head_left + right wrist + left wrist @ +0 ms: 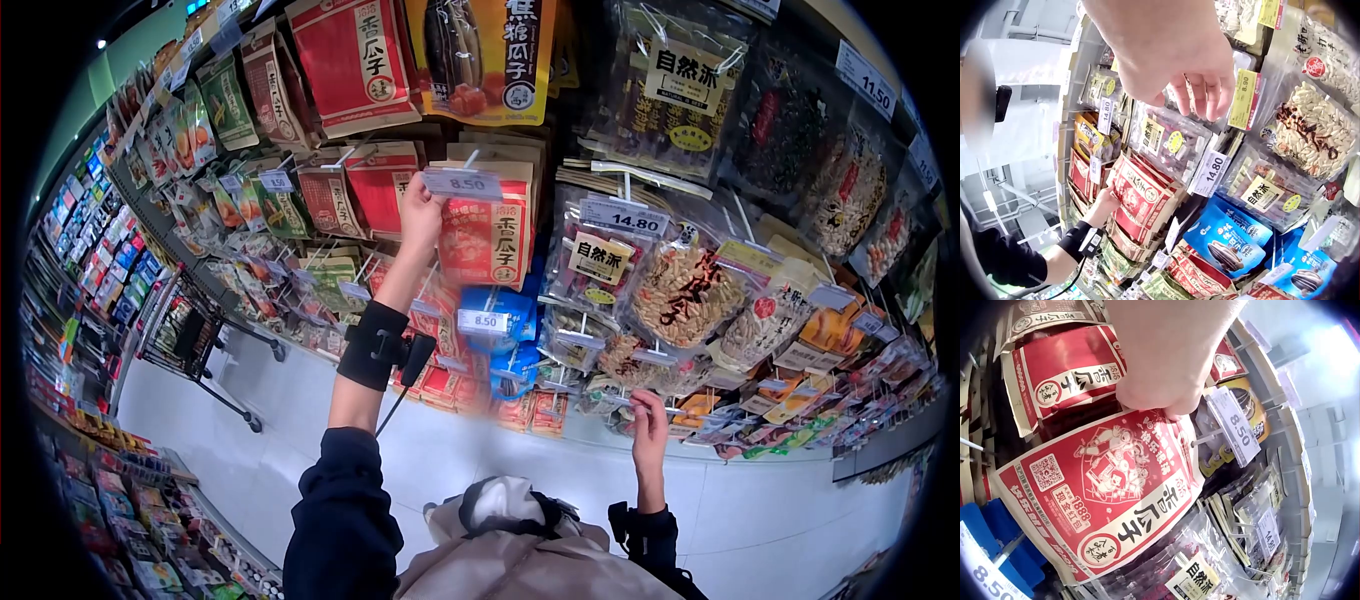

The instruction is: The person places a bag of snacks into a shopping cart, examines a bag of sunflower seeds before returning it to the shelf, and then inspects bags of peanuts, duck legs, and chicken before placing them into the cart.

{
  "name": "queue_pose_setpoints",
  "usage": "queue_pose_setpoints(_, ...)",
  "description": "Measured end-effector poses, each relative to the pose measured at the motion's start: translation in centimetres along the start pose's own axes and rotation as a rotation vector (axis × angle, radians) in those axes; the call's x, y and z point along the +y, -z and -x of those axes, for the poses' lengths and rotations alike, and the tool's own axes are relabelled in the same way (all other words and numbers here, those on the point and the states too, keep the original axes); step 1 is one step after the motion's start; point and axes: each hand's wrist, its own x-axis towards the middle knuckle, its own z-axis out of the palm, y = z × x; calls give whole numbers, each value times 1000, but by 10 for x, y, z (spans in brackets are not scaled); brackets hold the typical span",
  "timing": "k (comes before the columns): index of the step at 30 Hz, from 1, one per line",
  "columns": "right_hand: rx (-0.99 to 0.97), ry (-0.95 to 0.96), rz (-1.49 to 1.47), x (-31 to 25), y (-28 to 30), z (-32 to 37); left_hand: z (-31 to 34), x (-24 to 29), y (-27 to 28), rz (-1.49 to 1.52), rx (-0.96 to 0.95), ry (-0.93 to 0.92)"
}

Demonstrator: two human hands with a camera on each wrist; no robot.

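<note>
The left hand (420, 215) grips one red packet (1113, 481), its fingers clamped on the packet's top edge. The packet is upright in the rack, just below one white price tag (462, 185) reading 8.50. More red packets (355, 65) stand behind it and to its left. Just below are blue packets (1225, 240), with a second white tag (481, 321) reading 8.50 in front of them. To the right hang clear bags (690, 290) of nuts and seeds; one tag (625, 216) there reads 14.80. The right hand (650, 430) is near the lower shelves on the right, fingers loosely bent and clamped on nothing visible; whether its fingertips touch the goods, I cannot tell. The two hands are well apart. Only the head view shows one shopping cart (178, 325) on the pale floor (250, 390) at the far left. Only the left wrist view shows one readable square code (1045, 472) on the gripped packet, beside small cartoon figures (1113, 462). Only the right wrist view shows one yellow tag (1246, 100) clearly reading 8.90, and it shows two tags reading 14.80, where the head view shows one.
</note>
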Motion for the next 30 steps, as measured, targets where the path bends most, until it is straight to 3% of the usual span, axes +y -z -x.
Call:
queue_pose_setpoints(6,-3,-4,-14,-4,-1,1,2,10,-2,-52,30,92)
queue_pose_setpoints(16,-16,5,-3,13,-4,1,2,-4,-6,-102,77,53)
queue_pose_setpoints(18,-64,76,-12,25,-10,0,1,-20,-1,-54,55,35)
queue_pose_setpoints(22,-123,43,-41,17,-34,1,8,-13,2,-50,18,70)
queue_pose_setpoints(30,-169,33,-78,20,-82,-1,66,9,28,-9,157,62)
